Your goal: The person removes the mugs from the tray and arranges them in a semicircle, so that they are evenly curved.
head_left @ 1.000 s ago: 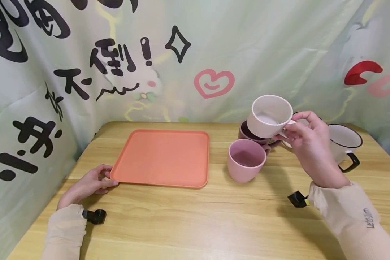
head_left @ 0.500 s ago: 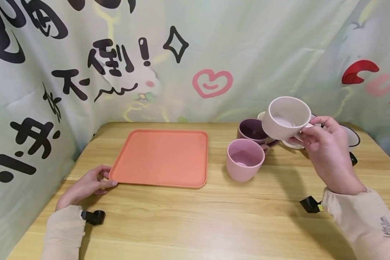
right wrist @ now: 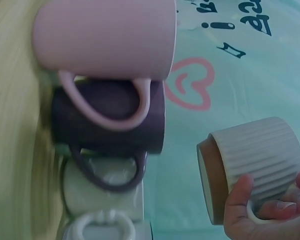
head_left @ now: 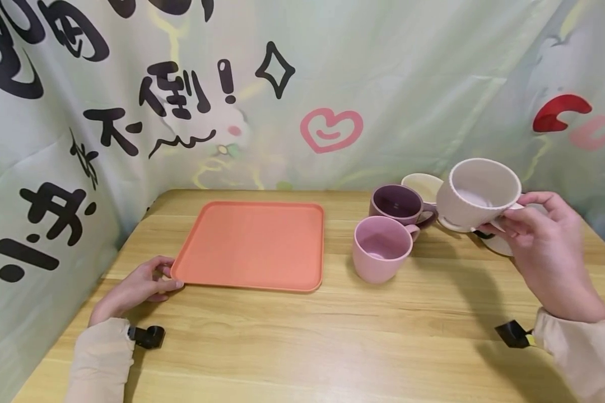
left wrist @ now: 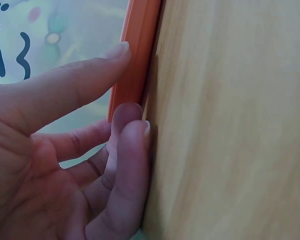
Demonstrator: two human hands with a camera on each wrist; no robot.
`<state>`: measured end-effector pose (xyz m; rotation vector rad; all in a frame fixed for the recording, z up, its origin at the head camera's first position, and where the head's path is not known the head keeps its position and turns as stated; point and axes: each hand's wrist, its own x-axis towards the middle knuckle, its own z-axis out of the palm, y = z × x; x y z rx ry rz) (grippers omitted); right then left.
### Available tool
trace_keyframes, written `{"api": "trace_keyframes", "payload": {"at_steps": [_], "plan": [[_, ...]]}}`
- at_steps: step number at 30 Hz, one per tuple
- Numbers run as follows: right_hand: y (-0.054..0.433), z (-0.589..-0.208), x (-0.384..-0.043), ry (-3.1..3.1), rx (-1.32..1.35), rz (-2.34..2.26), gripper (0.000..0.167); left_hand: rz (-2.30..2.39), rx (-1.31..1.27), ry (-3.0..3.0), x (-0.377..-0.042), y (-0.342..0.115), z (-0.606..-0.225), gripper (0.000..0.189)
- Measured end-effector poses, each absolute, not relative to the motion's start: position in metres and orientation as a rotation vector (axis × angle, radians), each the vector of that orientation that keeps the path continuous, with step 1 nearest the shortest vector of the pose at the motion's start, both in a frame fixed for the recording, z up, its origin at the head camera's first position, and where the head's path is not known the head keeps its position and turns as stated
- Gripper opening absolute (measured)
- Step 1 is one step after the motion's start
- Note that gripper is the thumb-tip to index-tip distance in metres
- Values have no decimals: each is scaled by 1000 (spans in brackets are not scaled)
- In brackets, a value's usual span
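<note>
My right hand pinches the handle of a white ribbed mug, holding it raised above the table at the right. In the right wrist view, this ribbed mug has a brown band near its base. My left hand holds the near left corner of an orange tray. The left wrist view has the thumb on the tray's edge and the fingers bent at the corner. Upright between tray and raised mug stand a pink mug and, behind it, a dark purple mug.
A cream mug stands at the back, partly covered by the raised mug. White ware with a dark edge is mostly hidden behind my right hand. A printed curtain hangs along the back and left of the wooden table.
My right hand has carried the white ribbed mug rightward and slightly nearer, away from above the purple mug, uncovering the purple and cream mugs. My left hand and the tray stay put.
</note>
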<state>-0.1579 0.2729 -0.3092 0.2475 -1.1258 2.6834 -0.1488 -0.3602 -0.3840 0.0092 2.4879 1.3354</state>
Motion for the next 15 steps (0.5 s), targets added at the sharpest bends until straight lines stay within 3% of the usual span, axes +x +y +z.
{"api": "trace_keyframes", "payload": {"at_steps": [15], "plan": [[320, -329, -145, -941, 349, 2605, 22, 1340, 6, 2493, -148, -363, -383, 61]]}}
